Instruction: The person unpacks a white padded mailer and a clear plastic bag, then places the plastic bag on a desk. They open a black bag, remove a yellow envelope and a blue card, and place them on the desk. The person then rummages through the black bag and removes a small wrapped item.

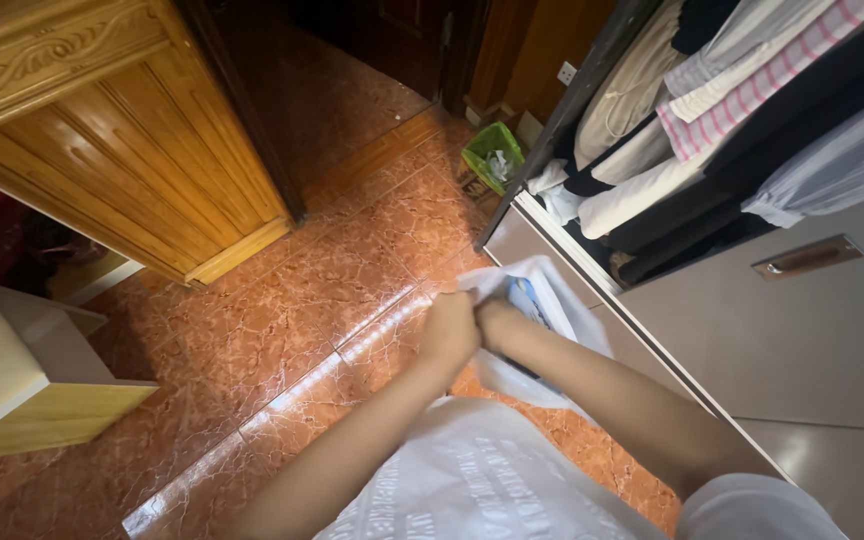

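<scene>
Both hands meet in front of the body over the reddish marble-patterned floor tiles (282, 300). The left hand (450, 328) is clenched into a fist around the upper edge of a white plastic bag (552, 300), and the right hand (497, 322) sits just beside it, knuckle to knuckle, fingers curled into the same bunched plastic. The bag hangs below and beyond the hands, a blue patch showing on its side; what it contains cannot be told. It lies close against the base of an open wardrobe (812, 330) on the right, whose grey sliding door carries a recessed metal handle (807, 256). Folded and hanging clothes (712, 110) fill the open section. A green basket (493, 155) stands on the floor further off. A carved wooden cabinet (122, 130) stands at left, a pale stool (12, 370) below it.
</scene>
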